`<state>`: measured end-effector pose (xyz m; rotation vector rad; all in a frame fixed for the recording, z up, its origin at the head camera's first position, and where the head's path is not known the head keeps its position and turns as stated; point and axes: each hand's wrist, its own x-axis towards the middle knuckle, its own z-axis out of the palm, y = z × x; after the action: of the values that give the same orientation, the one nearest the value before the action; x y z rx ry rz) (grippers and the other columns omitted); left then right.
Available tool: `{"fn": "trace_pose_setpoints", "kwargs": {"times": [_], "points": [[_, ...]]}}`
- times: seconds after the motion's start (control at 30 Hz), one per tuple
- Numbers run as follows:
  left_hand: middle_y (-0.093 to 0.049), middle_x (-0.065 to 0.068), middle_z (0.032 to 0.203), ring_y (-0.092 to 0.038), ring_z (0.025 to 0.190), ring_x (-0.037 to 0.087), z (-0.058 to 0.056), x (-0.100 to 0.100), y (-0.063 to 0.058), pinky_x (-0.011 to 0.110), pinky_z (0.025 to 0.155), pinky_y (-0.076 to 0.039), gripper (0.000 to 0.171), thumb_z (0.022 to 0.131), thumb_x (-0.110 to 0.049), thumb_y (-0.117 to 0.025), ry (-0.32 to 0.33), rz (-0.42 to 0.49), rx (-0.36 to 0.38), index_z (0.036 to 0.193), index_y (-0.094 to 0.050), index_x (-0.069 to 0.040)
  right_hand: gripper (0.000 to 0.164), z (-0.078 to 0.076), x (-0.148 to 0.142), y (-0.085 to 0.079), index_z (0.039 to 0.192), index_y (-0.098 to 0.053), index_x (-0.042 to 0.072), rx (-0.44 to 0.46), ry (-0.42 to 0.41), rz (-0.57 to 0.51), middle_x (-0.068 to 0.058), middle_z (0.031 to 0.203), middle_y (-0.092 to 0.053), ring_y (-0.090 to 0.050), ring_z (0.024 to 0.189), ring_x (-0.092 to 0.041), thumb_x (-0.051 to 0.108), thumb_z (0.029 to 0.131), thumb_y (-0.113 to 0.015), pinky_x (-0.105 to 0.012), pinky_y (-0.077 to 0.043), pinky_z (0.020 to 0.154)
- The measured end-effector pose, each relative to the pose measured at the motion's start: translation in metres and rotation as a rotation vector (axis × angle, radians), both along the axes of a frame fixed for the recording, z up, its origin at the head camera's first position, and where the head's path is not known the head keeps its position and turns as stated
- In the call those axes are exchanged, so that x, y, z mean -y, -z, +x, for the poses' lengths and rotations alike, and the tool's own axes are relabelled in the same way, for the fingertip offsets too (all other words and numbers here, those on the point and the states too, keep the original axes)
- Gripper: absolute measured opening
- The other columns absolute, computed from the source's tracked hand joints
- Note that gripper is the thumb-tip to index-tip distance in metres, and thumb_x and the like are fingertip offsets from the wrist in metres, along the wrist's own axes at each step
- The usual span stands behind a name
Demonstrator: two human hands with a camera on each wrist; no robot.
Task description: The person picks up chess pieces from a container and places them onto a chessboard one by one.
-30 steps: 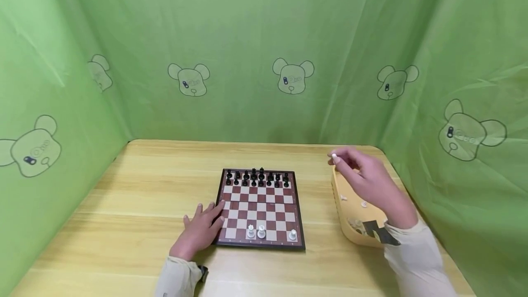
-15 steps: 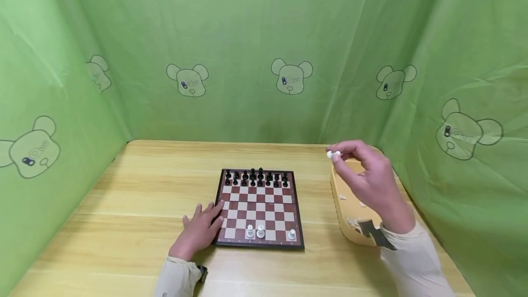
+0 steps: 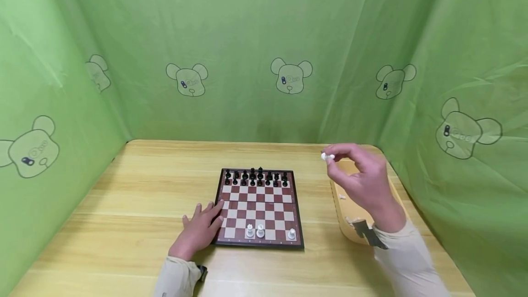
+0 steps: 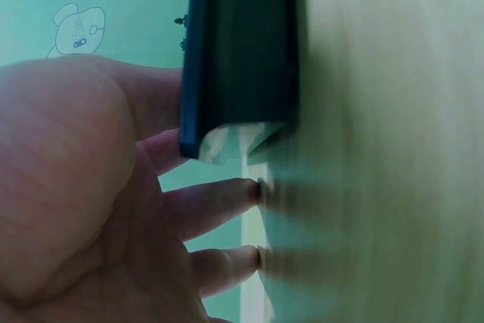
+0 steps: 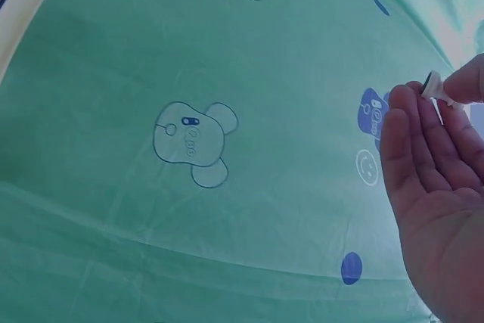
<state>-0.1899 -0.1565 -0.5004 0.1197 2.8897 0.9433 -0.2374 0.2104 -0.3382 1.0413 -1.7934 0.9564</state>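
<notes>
A white chess piece (image 3: 327,156) is pinched between the thumb and fingertips of my right hand (image 3: 365,182), up above the far end of the yellow tray. Its dark round base shows in the right wrist view. My left hand (image 3: 195,233) rests with fingers spread on the left edge of the chessboard (image 3: 257,206); in the left wrist view some fingertips reach down to the table beside the board. Three white pieces stand on the near row: one (image 3: 250,231), another (image 3: 260,231) beside it, and a third (image 3: 291,234) at the right corner.
Two rows of black chess pieces (image 3: 252,178) fill the board's far side. The yellow tray (image 3: 337,203), partly hidden by my right arm, holds several white pieces (image 3: 342,197). Green curtains (image 3: 239,118) enclose the wooden table (image 3: 156,173) at the back and sides.
My right hand has risen slightly and shifted left with the white chess piece, which has turned to lie sideways in the fingertips. My left hand stays in place on the board.
</notes>
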Motion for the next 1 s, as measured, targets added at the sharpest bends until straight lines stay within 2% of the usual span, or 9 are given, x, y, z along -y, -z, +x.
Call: {"fn": "trace_pose_setpoints", "kwargs": {"times": [0.17, 0.3, 0.5, 0.67, 1.0], "points": [[-0.038, 0.025, 0.161, -0.017, 0.150, 0.059, 0.000, 0.000, 0.000, 0.086, 0.108, -0.001, 0.050, 0.110, -0.029, -0.049, 0.003, 0.000, 0.002, 0.158, -0.046, -0.015, 0.018, -0.003, 0.004, 0.008, 0.095, -0.076, -0.002, -0.040, 0.028, 0.031, -0.011, 0.089, -0.078, -0.069, 0.078, -0.014, 0.008, 0.084, -0.065, -0.012, -0.054, 0.079], [-0.037, 0.024, 0.161, -0.016, 0.150, 0.059, 0.000, 0.000, 0.000, 0.086, 0.108, -0.001, 0.050, 0.110, -0.029, -0.049, 0.005, -0.002, 0.003, 0.158, -0.045, -0.015, 0.018, -0.005, 0.007, 0.015, 0.096, -0.076, -0.001, -0.045, 0.018, 0.057, -0.011, 0.095, -0.079, -0.071, 0.077, -0.019, 0.008, 0.085, -0.064, -0.014, -0.056, 0.078], [-0.038, 0.024, 0.161, -0.017, 0.149, 0.059, 0.000, 0.000, -0.001, 0.087, 0.108, -0.002, 0.050, 0.110, -0.029, -0.049, 0.005, -0.005, 0.000, 0.158, -0.045, -0.015, 0.018, -0.007, 0.013, 0.029, 0.099, -0.076, 0.001, -0.021, -0.003, 0.066, -0.011, 0.101, -0.078, -0.074, 0.084, -0.023, 0.006, 0.084, -0.066, -0.015, -0.056, 0.086], [-0.039, 0.024, 0.160, -0.017, 0.149, 0.059, 0.000, 0.000, -0.001, 0.087, 0.108, -0.002, 0.050, 0.110, -0.029, -0.050, 0.004, 0.001, -0.004, 0.157, -0.046, -0.015, 0.018, -0.009, 0.018, 0.044, 0.099, -0.075, 0.002, 0.024, -0.018, 0.082, -0.011, 0.099, -0.076, -0.072, 0.087, -0.026, 0.003, 0.083, -0.068, -0.015, -0.054, 0.089], [-0.039, 0.025, 0.160, -0.017, 0.149, 0.059, 0.000, -0.001, -0.001, 0.087, 0.108, -0.002, 0.050, 0.109, -0.028, -0.050, 0.000, 0.006, -0.001, 0.157, -0.047, -0.015, 0.018, -0.010, 0.025, 0.071, 0.097, -0.074, 0.006, 0.159, -0.048, 0.137, -0.005, 0.096, -0.073, -0.065, 0.081, -0.019, -0.003, 0.082, -0.069, -0.018, -0.054, 0.076]]}}
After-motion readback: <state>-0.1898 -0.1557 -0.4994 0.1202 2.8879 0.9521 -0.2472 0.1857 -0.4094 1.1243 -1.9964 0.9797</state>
